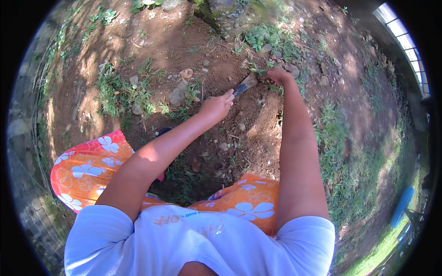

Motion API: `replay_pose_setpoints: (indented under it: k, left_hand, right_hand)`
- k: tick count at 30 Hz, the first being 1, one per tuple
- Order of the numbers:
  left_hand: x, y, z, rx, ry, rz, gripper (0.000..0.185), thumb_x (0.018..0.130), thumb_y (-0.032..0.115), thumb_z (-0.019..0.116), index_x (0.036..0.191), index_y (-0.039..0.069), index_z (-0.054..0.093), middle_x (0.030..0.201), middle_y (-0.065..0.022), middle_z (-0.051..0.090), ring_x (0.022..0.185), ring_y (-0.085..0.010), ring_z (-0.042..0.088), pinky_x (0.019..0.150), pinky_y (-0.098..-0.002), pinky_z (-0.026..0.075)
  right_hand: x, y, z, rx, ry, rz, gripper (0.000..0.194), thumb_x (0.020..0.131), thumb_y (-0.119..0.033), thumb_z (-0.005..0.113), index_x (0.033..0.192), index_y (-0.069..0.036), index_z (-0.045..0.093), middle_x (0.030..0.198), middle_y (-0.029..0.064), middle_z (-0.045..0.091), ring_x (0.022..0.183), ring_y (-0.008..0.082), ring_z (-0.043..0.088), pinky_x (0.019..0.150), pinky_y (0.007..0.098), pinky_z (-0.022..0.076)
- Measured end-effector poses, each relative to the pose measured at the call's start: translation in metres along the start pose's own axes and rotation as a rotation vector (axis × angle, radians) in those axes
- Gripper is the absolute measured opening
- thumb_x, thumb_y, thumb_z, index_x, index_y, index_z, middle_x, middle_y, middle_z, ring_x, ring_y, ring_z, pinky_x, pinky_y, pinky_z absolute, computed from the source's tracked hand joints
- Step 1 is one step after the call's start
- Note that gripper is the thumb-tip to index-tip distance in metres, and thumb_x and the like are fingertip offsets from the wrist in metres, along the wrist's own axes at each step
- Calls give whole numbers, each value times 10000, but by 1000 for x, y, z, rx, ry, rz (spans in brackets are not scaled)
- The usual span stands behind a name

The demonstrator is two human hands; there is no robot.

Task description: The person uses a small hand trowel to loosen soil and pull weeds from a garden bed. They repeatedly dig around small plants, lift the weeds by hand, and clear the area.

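My left hand [217, 107] is wrapped around the pale handle of a hand trowel [246, 85]. The trowel's metal blade is smeared with soil and points up and to the right, its tip beside a clump of green weeds [255, 70]. Just right of that tip, my right hand [275, 76] has its fingers curled around some of the weeds, low to the ground. Loose brown soil [238, 69] lies around the blade. The right fingertips are partly hidden among leaves and shade.
A mossy boulder [224, 15] stands ahead. Flat stones [178, 92] and grass tufts [117, 91] lie to the left. A rounded stone [292, 70] sits beside my right hand. Grass [335, 134] spreads to the right, and a paved strip [41, 220] runs along the far left.
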State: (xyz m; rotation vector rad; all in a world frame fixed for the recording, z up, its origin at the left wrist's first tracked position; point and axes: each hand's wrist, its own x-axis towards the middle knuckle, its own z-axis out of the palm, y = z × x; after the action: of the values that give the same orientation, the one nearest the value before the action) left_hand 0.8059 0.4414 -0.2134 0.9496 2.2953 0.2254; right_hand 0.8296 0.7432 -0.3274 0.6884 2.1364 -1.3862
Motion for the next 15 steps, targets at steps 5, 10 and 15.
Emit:
replay_pose_setpoints:
  k: [5, 10, 15]
  left_hand:
    - [-16, -15, -1, 244, 103, 135, 580, 953, 328, 496, 1482, 216, 285, 897, -188, 661, 770, -368, 655, 704, -472, 527]
    - [-23, -27, -3, -39, 60, 133, 553, 950, 339, 498, 1462, 209, 336, 1057, -171, 663, 836, -383, 657, 744, -475, 526]
    - [5, -10, 16, -130, 101, 101, 533, 951, 325, 500, 1454, 225, 354, 1119, -180, 648, 838, -382, 663, 750, -481, 525]
  right_hand:
    - [-6, 8, -1, 276, -125, 165, 153, 799, -199, 657, 725, -77, 605, 640, -13, 495, 544, 102, 415, 500, 276, 351]
    - [-6, 16, 3, 370, -118, 203, 150, 798, -165, 658, 707, -83, 572, 640, -23, 478, 542, 101, 399, 499, 260, 326]
    - [-5, 8, 8, 377, -71, 183, 130, 790, -151, 657, 707, -97, 573, 643, -22, 491, 556, 103, 410, 513, 253, 326]
